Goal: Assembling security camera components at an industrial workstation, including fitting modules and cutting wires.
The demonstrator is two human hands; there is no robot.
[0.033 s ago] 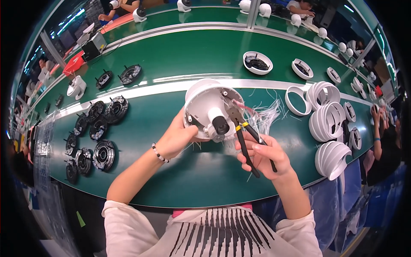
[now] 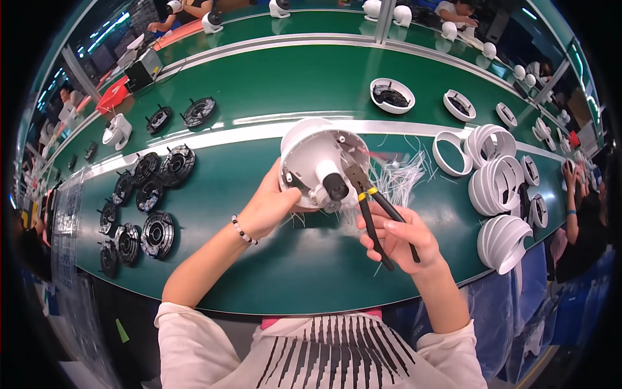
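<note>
My left hand (image 2: pixel 264 202) grips a white rounded camera housing (image 2: pixel 299 146) by its lower left side, thumb at the rim. Its open hollow faces me, with a black-tipped cylinder (image 2: pixel 335 186) inside. In my right hand (image 2: pixel 407 238) is a pair of cutting pliers (image 2: pixel 371 192) with black handles and yellow bands. The handles are spread, and the jaws point up at the housing's right inner edge. Whether they touch anything there I cannot tell. Behind the pliers lies a heap of thin white strips (image 2: pixel 400 181), probably cut ties, with a blurred reddish streak above it.
Black round bases (image 2: pixel 158 235) lie grouped at the left. White ring-shaped shells (image 2: pixel 504 244) are stacked at the right. Beyond a metal strip, a green belt (image 2: pixel 291 78) carries white bowl-shaped parts (image 2: pixel 392 96) and black bases. Other people work at the far side and far right.
The reddish strands beside the housing's right edge have shifted right and blurred. The housing and pliers have barely moved; both hands keep their hold.
</note>
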